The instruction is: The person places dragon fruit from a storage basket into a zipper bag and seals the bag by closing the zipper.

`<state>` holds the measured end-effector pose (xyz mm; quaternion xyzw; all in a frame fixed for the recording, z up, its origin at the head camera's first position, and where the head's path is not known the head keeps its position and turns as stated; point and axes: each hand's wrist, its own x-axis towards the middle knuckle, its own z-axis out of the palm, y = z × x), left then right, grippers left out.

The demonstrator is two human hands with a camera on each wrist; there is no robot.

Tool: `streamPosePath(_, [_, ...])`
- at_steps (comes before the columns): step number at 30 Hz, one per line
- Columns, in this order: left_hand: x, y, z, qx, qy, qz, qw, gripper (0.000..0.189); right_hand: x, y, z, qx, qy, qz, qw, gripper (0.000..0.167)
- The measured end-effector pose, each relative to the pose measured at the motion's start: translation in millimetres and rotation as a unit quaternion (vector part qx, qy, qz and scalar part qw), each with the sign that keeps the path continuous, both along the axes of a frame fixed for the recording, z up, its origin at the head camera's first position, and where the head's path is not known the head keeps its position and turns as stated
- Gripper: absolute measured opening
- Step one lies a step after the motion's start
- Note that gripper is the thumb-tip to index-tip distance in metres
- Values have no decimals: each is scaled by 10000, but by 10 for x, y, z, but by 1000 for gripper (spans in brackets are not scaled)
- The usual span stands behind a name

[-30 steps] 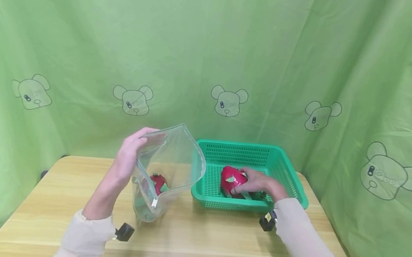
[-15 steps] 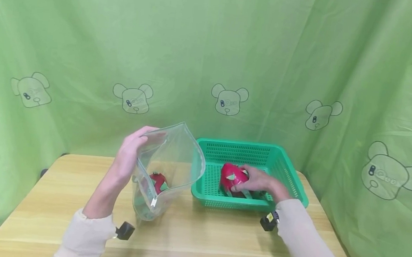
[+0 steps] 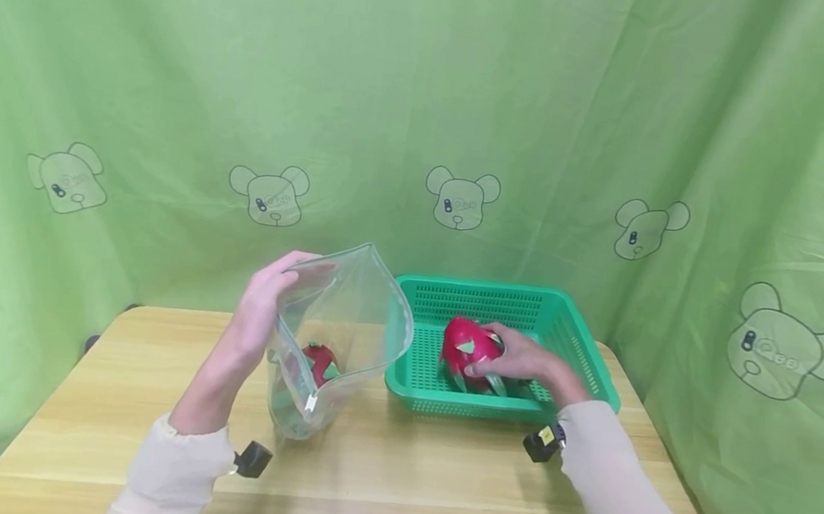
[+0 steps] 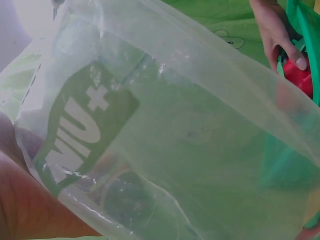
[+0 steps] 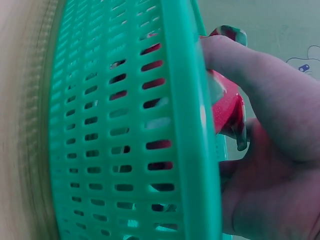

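Note:
My left hand (image 3: pixel 257 308) grips the left edge of a clear zip bag (image 3: pixel 365 306), whose mouth gapes upward. Inside the bag lies a red dragon fruit (image 3: pixel 321 363) with green scales. The left wrist view shows printed lettering on the bag (image 4: pixel 85 125). Over the green basket (image 3: pixel 502 402), my right hand (image 3: pixel 519 357) holds another red dragon fruit (image 3: pixel 461 339), thumb on the near side. From the right wrist, this dragon fruit (image 5: pixel 227 107) shows past the basket rim, partly hidden by the hand.
Basket and bag stand side by side on a light wooden table (image 3: pixel 387 489). Through slots in the basket wall (image 5: pixel 120 130), patches of red show. A green curtain (image 3: pixel 368 102) with bear-head drawings hangs behind and at both sides.
The right hand has raised the dragon fruit slightly within the basket. The left hand and the bag have kept nearly the same place.

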<state>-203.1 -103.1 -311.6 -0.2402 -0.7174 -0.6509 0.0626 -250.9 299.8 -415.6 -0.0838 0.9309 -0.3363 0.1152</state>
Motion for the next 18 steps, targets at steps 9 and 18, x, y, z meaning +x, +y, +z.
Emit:
streamPosePath(9, [6,16,-1,20,4,-10,10000,46,40,-6,55,-376,2,-226,9990,91])
streamPosePath(18, [14,23,4,102,26,23,9999,46,55,-21,81,-501,155,-234,9984,91])
